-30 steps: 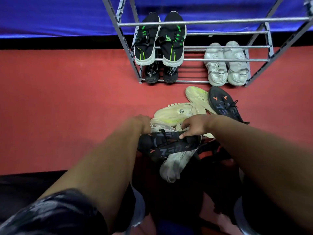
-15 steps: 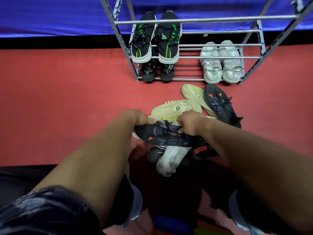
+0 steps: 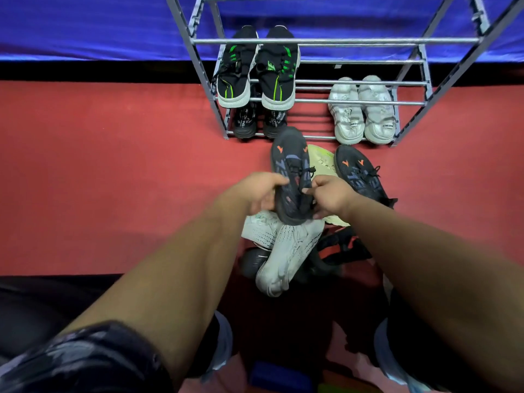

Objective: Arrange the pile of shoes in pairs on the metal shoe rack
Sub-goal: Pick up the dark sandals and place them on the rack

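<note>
Black mesh with orange chevrons and loose laces: the dark trainer (image 3: 290, 177) is clasped at its heel end by the left hand (image 3: 259, 191) and right hand (image 3: 330, 195), toe pointing at the metal shoe rack (image 3: 326, 41), just short of its lowest rail. Its mate (image 3: 360, 173) lies beside that rail. Dangling laces could snag the bars.

red floor (image 3: 99, 171), blue cloth backdrop (image 3: 85, 24)

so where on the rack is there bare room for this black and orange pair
Bottom shelf: open bars between the black pair and the white pair. The shelf above is bare right of the green-striped pair. The floor pile under both hands is crowded.
</note>
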Demonstrator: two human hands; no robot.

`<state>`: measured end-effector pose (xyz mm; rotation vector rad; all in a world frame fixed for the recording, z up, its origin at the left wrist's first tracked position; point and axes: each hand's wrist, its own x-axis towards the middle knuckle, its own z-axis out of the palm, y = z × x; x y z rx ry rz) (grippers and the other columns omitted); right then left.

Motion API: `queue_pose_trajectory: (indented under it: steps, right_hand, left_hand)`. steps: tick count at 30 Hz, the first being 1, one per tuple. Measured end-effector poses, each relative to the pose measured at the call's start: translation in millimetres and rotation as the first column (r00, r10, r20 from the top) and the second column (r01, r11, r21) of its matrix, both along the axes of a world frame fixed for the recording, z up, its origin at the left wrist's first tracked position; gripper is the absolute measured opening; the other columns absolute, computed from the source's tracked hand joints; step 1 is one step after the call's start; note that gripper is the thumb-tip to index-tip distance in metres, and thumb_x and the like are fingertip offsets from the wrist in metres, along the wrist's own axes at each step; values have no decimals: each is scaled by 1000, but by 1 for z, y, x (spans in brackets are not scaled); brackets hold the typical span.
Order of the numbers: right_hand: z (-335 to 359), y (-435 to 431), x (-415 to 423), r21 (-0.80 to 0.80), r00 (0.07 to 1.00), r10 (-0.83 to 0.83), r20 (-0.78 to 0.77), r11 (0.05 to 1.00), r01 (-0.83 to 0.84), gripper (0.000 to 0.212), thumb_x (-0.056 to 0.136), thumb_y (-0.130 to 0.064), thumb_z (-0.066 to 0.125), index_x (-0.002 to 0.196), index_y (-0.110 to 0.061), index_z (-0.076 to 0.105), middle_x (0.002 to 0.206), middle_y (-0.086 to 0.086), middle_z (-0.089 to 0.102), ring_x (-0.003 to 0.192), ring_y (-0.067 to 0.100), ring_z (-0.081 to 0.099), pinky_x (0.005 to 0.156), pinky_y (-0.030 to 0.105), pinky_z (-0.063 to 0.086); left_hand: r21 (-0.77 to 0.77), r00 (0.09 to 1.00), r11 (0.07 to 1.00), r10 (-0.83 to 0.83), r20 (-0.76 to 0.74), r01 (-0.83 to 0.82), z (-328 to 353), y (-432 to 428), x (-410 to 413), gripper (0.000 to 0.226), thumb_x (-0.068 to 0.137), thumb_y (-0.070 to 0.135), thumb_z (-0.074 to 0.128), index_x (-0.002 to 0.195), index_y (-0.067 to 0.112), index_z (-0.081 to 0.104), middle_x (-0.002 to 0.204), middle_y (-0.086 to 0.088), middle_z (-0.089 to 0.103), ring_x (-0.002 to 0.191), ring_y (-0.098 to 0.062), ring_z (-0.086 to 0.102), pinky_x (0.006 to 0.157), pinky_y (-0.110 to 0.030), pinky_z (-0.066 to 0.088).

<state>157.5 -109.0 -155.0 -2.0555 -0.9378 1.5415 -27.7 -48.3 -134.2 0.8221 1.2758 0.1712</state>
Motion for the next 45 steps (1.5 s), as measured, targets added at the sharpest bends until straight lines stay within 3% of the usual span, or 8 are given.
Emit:
queue_pose_trajectory:
  steps: [3,7,14,19,22,32,36,45]
  right_hand:
    - [0,2,3,-56,999,40,-10,998,-40,23,105,-8,51,86,-18,62,92,16,65,71,29,63,72,44,59]
    - [1,3,29,-125,884,276,378,961,-246,20,100,-14,56,109,-14,73,111,13,70,106,33,67,89,35,52]
    - [-16,-10,81,-193,524,237,818,971,-138,73,90,-58,69,138,-8,47,139,18,46,130,40,44,108,48,40]
    - [-40,-22,100,-438,669,304,678,898,36,114,69,-63,89,149,-4,32,148,21,44,140,41,43,114,48,39]
    - [-52,-28,104,-418,710,288,643,908,10,100,71,-52,90,139,-4,35,144,20,50,136,42,52,109,48,45]
    - [-17,-13,101,-359,771,261,580,932,-46,66,63,-46,81,113,-12,56,93,5,64,83,29,67,76,35,58]
    - [22,6,92,-287,738,281,613,950,-123,45,77,-58,69,96,-18,66,80,2,62,81,29,66,71,31,52]
    - [106,3,80,-170,727,207,655,977,-125,35,74,-51,60,78,-17,69,82,5,68,77,29,66,70,32,54]
  left_hand:
    - [1,988,1000,-16,-153,17,-24,-15,19,18,102,13,63,118,18,66,118,-13,77,102,-32,76,78,-46,65]
    - [115,884,988,-41,-465,107,-38,-13,23,30,104,20,53,128,9,66,127,-18,71,115,-38,68,99,-44,56]
    - [110,755,953,-151,-639,283,-38,-17,33,110,53,93,62,134,19,56,130,-4,61,121,-32,60,103,-44,51]
    - [74,565,856,-271,-779,512,-51,-15,35,118,56,75,83,149,15,42,145,-5,49,140,-31,41,111,-47,45]
    - [38,507,801,-341,-792,598,-56,-12,35,121,62,70,87,154,11,35,150,-9,44,143,-33,38,113,-50,43]
    - [114,575,829,-273,-771,547,-43,-3,36,111,38,68,89,133,22,55,129,-2,62,127,-31,55,103,-47,53]
    - [169,581,850,-184,-793,499,-20,-2,51,95,64,51,87,140,12,47,134,-8,58,131,-33,50,106,-45,50]
    - [317,698,845,-89,-711,430,50,-6,92,89,43,54,84,121,15,63,118,-7,70,106,-29,69,90,-40,62]
